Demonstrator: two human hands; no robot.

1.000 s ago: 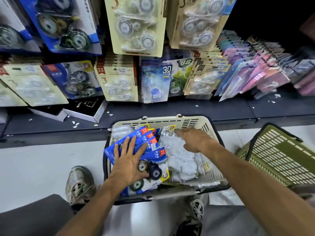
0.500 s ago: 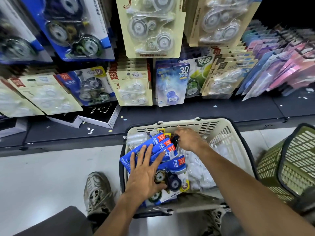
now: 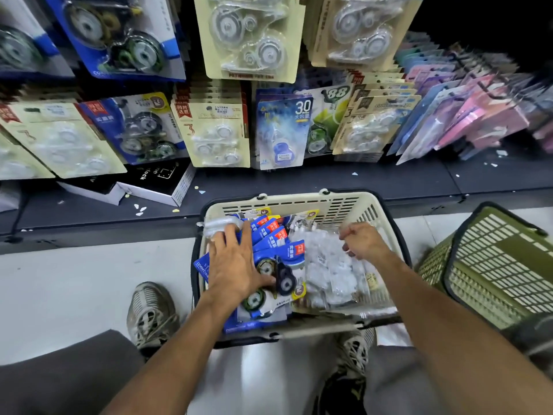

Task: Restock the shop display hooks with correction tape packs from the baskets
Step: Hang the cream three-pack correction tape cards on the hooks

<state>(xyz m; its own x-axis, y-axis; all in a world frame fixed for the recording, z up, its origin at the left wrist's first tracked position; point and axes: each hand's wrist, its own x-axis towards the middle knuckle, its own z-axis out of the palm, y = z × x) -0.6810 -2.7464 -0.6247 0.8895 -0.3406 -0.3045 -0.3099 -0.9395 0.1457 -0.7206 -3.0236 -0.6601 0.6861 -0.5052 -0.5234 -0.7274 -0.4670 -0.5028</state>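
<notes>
Blue packs (image 3: 270,244) still pressed under flat left hand (image 3: 233,265); right hand (image 3: 363,242) withdrew rightward, fingers clenched, contents unclear

The head camera looked forward and steeply down from close above the cream basket (image 3: 299,202). It faced the display hooks' packs (image 3: 215,133) just beyond.

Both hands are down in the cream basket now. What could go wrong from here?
The blue packs lie fanned under the left hand; lifting one may drag its neighbours out. The right hand is curled over loose clear packs, so its grip may catch several together. The green basket lies tipped beside the cream basket, crowding that elbow.
</notes>
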